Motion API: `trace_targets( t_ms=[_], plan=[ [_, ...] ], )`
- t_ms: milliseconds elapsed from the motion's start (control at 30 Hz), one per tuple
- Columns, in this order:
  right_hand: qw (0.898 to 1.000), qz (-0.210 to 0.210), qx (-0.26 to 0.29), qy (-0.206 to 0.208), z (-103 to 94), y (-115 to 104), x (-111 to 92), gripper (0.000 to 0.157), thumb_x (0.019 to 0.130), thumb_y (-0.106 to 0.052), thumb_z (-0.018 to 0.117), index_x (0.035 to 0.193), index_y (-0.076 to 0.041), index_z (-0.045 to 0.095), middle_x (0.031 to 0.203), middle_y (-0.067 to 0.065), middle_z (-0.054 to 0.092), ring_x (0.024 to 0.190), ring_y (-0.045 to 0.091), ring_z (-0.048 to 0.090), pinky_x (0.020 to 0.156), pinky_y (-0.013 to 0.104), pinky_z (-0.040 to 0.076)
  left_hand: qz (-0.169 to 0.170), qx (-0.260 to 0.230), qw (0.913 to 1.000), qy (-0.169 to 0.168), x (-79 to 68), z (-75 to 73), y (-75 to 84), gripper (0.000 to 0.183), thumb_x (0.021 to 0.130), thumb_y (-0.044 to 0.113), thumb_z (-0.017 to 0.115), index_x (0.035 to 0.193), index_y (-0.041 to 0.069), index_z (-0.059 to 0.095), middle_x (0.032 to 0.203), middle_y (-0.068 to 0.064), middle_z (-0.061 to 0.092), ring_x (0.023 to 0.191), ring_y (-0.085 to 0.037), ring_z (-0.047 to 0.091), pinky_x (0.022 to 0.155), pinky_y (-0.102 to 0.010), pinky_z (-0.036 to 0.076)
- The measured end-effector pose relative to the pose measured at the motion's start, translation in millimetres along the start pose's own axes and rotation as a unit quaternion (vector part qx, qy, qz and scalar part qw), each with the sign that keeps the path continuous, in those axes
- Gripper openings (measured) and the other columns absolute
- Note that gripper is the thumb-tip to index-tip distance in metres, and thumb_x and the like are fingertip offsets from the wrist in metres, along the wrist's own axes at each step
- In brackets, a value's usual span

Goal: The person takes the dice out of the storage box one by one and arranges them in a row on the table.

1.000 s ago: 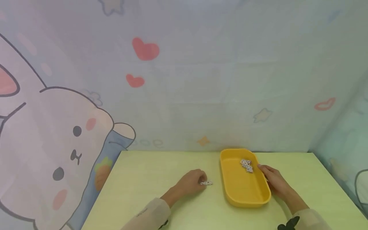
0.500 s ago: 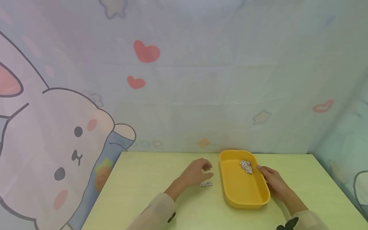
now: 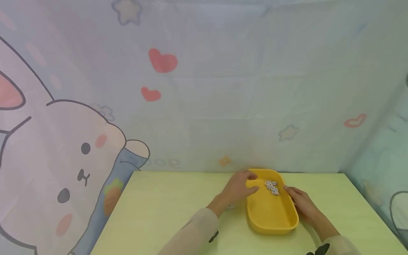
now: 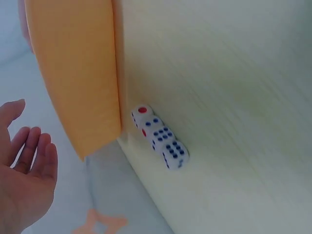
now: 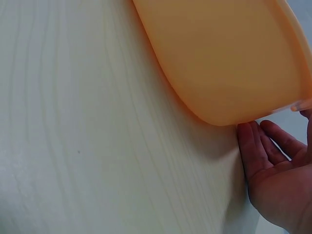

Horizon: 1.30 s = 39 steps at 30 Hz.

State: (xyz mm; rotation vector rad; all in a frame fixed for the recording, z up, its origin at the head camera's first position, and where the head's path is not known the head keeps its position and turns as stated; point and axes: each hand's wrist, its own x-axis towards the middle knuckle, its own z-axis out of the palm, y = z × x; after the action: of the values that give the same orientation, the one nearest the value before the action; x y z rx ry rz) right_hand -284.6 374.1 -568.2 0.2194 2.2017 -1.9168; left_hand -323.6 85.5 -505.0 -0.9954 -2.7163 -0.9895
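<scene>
A yellow tray (image 3: 271,214) stands on the table, with several dice (image 3: 272,187) clustered near its far right side. My right hand (image 3: 302,204) holds the tray's right wall, thumb over the rim; its fingers (image 5: 253,148) lie against the outside in the right wrist view. My left hand (image 3: 239,186) hovers at the tray's left rim, thumb and fingers spread apart with nothing between them. Below the left wrist, a short row of white dice (image 4: 160,136) with blue and red dots lies on the table left of the tray, partly hidden by the sleeve in the head view.
The pale yellow-green table (image 3: 159,202) ends at a cloth backdrop (image 3: 216,88) printed with a rabbit and hearts. A dark cable (image 3: 391,212) hangs at the right edge.
The left hand has let go of the row of dice, lifted, and moved right to the tray's left rim. The dice row stays on the table; the right hand keeps its grip.
</scene>
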Motion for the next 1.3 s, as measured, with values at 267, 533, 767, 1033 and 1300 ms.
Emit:
trace_targets(
  t_ms=[267,533,767,1033,1300],
  plan=[
    [1.0,-0.002,-0.011,-0.003,-1.9,-1,5,0.08,0.111,-0.055,0.047,0.157,0.009,0.035,0.151,0.025,0.051,0.11,0.012,0.066,0.092,0.033,0.06,-0.007,0.011,0.9988,-0.047,23.0,25.5,7.5,0.038,0.098,0.03,0.079,0.13,0.012,0.073,0.122,0.006,0.069,0.115,-0.012,0.066,0.096,-0.016,0.049],
    [1.0,-0.005,0.003,0.003,-3.8,3,1,0.075,0.112,-0.051,0.048,0.155,0.01,0.038,0.141,0.019,0.06,0.108,0.013,0.067,0.09,0.035,0.06,-0.01,0.076,0.9955,-0.056,33.6,47.8,21.4,0.039,0.095,0.042,0.08,0.127,0.019,0.073,0.118,0.012,0.07,0.108,-0.003,0.066,0.091,-0.012,0.048],
    [1.0,-0.016,0.006,-0.005,-2.8,0,3,0.077,0.111,-0.052,0.048,0.156,0.009,0.037,0.147,0.021,0.055,0.113,0.013,0.065,0.093,0.034,0.059,-0.027,0.067,0.9956,-0.06,45.4,53.4,26.3,0.043,0.094,0.044,0.082,0.128,0.019,0.074,0.119,0.012,0.073,0.105,0.001,0.065,0.092,-0.011,0.048],
    [1.0,-0.01,0.019,-0.008,-4.4,4,4,0.074,0.11,-0.053,0.05,0.152,0.008,0.043,0.133,0.013,0.063,0.11,0.018,0.067,0.091,0.038,0.06,-0.037,0.026,0.9963,-0.074,52.5,63.4,24.9,0.037,0.094,0.035,0.084,0.124,0.017,0.076,0.115,0.01,0.073,0.103,-0.002,0.066,0.087,-0.012,0.049],
    [1.0,-0.015,0.013,0.0,-4.1,2,6,0.078,0.109,-0.056,0.051,0.154,0.007,0.04,0.139,0.017,0.06,0.11,0.017,0.067,0.091,0.036,0.06,-0.104,-0.023,0.9902,-0.091,56.0,65.2,29.0,0.042,0.094,0.021,0.084,0.133,0.012,0.071,0.123,0.007,0.072,0.109,-0.004,0.065,0.096,-0.019,0.052]
  ],
)
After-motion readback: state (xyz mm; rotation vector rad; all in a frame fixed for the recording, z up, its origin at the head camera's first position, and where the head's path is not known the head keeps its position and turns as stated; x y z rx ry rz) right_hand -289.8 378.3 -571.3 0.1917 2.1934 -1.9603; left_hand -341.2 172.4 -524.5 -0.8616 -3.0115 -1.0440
